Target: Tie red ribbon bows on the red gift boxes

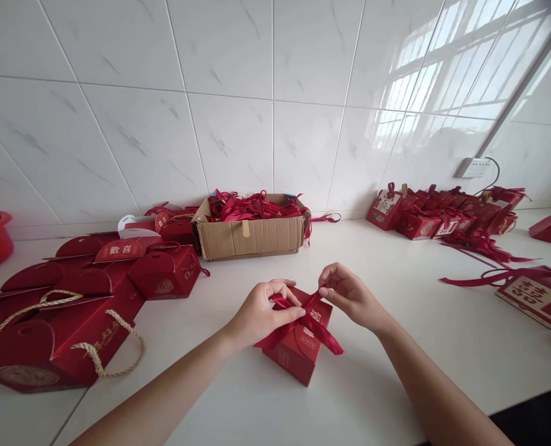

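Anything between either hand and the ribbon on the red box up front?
Nothing visible: left hand and right hand both already pinch the ribbon over the red box. The cardboard carton sits farther back, clear of both.

Apparent packing workroom, tiled wall (229, 49), white counter (363, 390), carton (252, 241) of red ribbons (257, 209), many red gift boxes (306, 344)

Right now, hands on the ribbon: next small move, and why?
Probably a gentle outward pull by the right hand while the left hand braces: both pinch the red ribbon, whose other lengths fan out over the small red box, so the tie may need snugging.
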